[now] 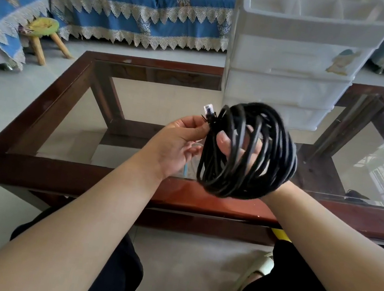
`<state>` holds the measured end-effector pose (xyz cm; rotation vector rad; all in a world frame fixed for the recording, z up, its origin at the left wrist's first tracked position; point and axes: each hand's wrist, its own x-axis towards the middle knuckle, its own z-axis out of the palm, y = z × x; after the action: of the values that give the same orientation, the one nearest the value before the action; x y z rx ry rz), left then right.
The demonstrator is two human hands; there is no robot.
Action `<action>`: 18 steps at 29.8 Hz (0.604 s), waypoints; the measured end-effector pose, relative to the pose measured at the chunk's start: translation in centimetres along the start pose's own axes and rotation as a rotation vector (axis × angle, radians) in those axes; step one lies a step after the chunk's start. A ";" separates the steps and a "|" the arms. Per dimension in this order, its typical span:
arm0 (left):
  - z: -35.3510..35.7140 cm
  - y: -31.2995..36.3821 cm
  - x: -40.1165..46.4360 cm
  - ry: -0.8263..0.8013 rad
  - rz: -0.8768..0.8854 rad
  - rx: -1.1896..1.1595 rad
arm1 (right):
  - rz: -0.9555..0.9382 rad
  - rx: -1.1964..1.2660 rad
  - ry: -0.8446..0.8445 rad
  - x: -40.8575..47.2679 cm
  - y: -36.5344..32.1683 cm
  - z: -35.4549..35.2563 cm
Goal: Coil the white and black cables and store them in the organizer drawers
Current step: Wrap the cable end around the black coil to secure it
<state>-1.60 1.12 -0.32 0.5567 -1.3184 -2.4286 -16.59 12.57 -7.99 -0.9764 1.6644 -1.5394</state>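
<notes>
The black cable (pixel 247 151) was wound in many loops around the right hand (pixel 238 144), whose fingers stood spread inside the coil. The left hand (pixel 176 143) pinched the cable's end just below its clear plug (pixel 208 110) — both raised above the glass surface (pixel 157 105), near the white organizer drawers (pixel 293 60).

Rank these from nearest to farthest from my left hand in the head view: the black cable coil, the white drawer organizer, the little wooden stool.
From the left hand:
1. Black cable coil, touching, its plug end pinched in that hand, just to the right.
2. White drawer organizer, behind, up on the table's right.
3. Wooden stool, far left on the floor by the sofa.
</notes>
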 end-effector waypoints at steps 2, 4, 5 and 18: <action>0.1 -0.2 0.2 0.024 0.022 -0.019 | 0.038 0.031 -0.031 -0.5 -1.5 1.1; 0.1 -0.4 0.4 0.025 0.054 -0.046 | 0.000 0.091 0.005 -0.9 -4.8 2.6; 0.2 -0.5 0.5 0.024 0.074 -0.067 | 0.000 0.167 0.001 -0.9 -5.9 3.0; 1.4 -0.1 0.3 0.386 0.476 0.399 | 0.415 0.359 -0.071 -0.7 -9.5 3.1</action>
<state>-2.52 2.07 0.23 0.6756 -1.5499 -1.5959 -12.72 11.36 1.17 -0.4567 1.3695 -1.4304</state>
